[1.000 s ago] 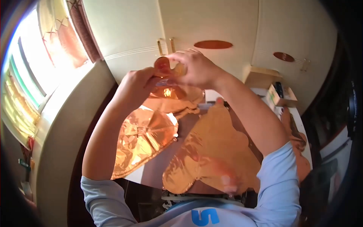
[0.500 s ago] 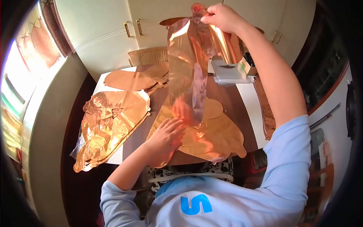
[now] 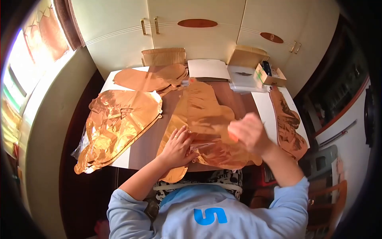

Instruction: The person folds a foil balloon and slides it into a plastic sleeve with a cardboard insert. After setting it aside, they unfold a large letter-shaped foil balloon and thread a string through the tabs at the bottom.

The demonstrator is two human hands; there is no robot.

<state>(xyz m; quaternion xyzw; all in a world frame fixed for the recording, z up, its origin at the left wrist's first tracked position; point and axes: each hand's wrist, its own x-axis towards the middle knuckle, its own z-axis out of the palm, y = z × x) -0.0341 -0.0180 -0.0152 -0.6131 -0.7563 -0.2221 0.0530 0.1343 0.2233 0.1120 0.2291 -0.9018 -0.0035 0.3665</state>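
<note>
In the head view, a flat copper-coloured foil balloon (image 3: pixel 205 101) lies on the table in front of me, its narrow neck end pointing to the back. My left hand (image 3: pixel 178 149) rests on its near left part, fingers spread and palm down. Over the right side of the same foil is my right hand (image 3: pixel 250 133), smeared by motion, its fingers curled closed. Whether anything is inside those fingers is hidden. Left of it, a stack of shiny foil balloons (image 3: pixel 123 119) reaches over the table's left edge.
More flat foil pieces (image 3: pixel 149 77) lie at the back left. Along the back are white sheets (image 3: pixel 209 68), clear plastic bags (image 3: pixel 242 77) and a small box (image 3: pixel 274 75) with dark items. Another foil balloon (image 3: pixel 288 119) lies at the right edge of the brown table (image 3: pixel 145 139).
My right hand has come down from high up, where it held a hanging foil sheet, to just above the table. That raised foil no longer hangs there. My left hand stays on the foil.
</note>
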